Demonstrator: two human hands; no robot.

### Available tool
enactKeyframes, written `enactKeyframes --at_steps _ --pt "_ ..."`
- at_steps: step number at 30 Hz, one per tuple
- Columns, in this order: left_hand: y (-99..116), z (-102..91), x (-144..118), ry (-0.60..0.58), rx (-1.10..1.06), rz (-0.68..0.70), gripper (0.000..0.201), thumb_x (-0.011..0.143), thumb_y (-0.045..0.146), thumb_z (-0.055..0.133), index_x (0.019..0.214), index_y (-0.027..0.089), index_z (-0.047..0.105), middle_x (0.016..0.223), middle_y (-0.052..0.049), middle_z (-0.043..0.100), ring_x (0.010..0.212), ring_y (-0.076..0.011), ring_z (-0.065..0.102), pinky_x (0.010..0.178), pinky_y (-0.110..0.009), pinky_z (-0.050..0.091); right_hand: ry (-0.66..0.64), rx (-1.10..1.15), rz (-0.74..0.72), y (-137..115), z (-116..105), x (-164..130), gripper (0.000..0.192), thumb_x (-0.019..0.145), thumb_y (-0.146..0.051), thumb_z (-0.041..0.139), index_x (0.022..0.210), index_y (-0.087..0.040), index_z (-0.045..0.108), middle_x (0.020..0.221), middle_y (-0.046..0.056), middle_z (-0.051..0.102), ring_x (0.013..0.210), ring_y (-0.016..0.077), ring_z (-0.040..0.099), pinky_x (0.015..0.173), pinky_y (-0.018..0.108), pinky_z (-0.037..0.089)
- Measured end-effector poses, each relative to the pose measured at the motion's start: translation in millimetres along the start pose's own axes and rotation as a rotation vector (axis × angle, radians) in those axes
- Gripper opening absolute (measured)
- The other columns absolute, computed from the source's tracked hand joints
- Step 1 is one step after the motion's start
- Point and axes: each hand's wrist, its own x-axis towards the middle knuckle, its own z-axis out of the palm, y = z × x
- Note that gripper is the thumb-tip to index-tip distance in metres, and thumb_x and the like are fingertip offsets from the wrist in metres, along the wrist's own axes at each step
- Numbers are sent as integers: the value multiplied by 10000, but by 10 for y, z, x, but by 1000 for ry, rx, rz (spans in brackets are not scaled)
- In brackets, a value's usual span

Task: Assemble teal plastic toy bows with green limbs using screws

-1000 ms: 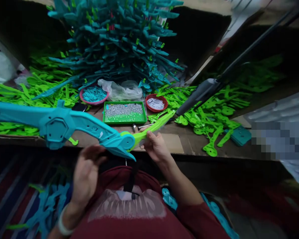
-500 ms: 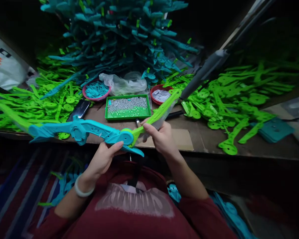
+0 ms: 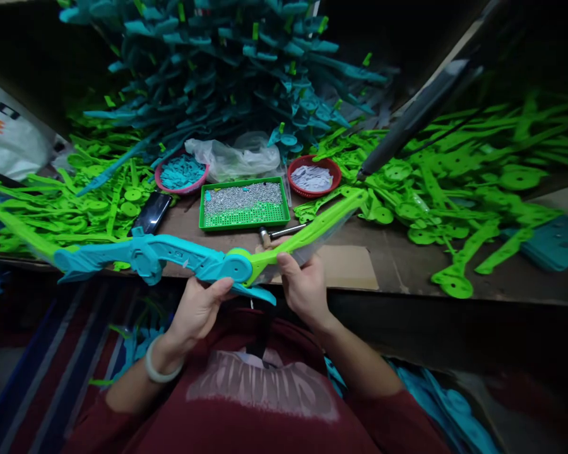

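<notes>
At bench (image 3: 392, 246) | hands (image 3: 196, 312) (image 3: 307, 290) hold blue-green piece (image 3: 203, 259) | left thumb (image 3: 220, 288) newly atop

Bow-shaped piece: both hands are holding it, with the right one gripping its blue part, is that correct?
Not quite: in the head view, the right hand grips a green limb instead. It and the left hand do both hold the bow-shaped piece.

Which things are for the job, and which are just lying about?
Seem to belong:
blue piece in the left hand
green arm in the right hand
probably the loose green parts

Probably just lying about:
dark phone
crumpled plastic bag
</notes>
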Motion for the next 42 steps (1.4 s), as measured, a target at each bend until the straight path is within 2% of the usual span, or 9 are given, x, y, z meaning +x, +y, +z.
enactKeyframes --at_steps 4,8,19,23,26,27,31,36,42 --pt "-8 -84 5 -25 244 175 352 618 370 886 874 184 732 923 -41 753 911 -255 704 971 -433 539 -39 30 -34 -3 -102 29 386 777 -528 749 1010 -226 690 911 38 712 857 193 672 792 324 573" --pt "53 -96 -46 -63 559 450 330 683 240 842 995 228 738 1078 -42 737 1066 -257 666 1079 -414 463 -73 96 -49 -165 -230 156 440 722 -515 796 1055 -253 675 866 24 705 727 161 637 542 240 507" --pt "-129 -194 -89 -304 517 719 459 655 147 845 1073 272 704 1036 -51 745 962 -240 706 855 -341 574 -553 -117 -147 -56 -540 212 240 756 -464 784 920 -299 726 857 12 718 851 206 664 784 373 526" --pt "-429 -426 -235 -392 589 432 454 659 215 843 1090 287 721 1013 -57 729 919 -246 700 819 -346 577 -699 -510 -8 -441 -980 294 265 792 -405 762 971 -212 728 881 70 750 806 229 696 702 360 552" --pt "-759 -552 -367 -98 459 121 383 587 278 881 951 294 761 982 -55 743 956 -308 698 894 -453 563 -331 -1094 -297 -598 -1230 597 159 912 -330 617 959 -201 697 880 73 727 805 208 659 743 353 516" --pt "-856 -561 -390 4 373 31 353 551 285 898 878 283 766 941 -54 750 952 -324 699 916 -484 552 -337 -1259 -409 -570 -1247 723 148 924 -300 591 962 -196 689 886 81 721 819 215 642 750 356 500" --pt "-1091 -433 -320 99 111 -221 313 513 327 928 710 192 727 827 -69 755 878 -313 715 922 -497 554 -922 -1790 -679 -203 -1075 1135 269 952 -145 449 1123 -134 656 956 133 710 892 242 588 741 348 434" --pt "-1148 -145 -145 65 -172 -356 502 550 494 903 847 141 706 904 -93 763 842 -268 732 757 -417 622 -1064 -1889 -740 -128 -1013 1257 377 966 -93 355 1205 -132 644 867 105 668 769 204 546 671 310 400" --pt "-1223 -66 -155 79 -312 -469 535 524 444 933 895 129 713 905 -85 768 832 -253 739 728 -365 634 -702 -1565 -625 -686 -958 418 550 953 -106 490 1477 -255 415 809 25 583 625 136 528 560 224 417"
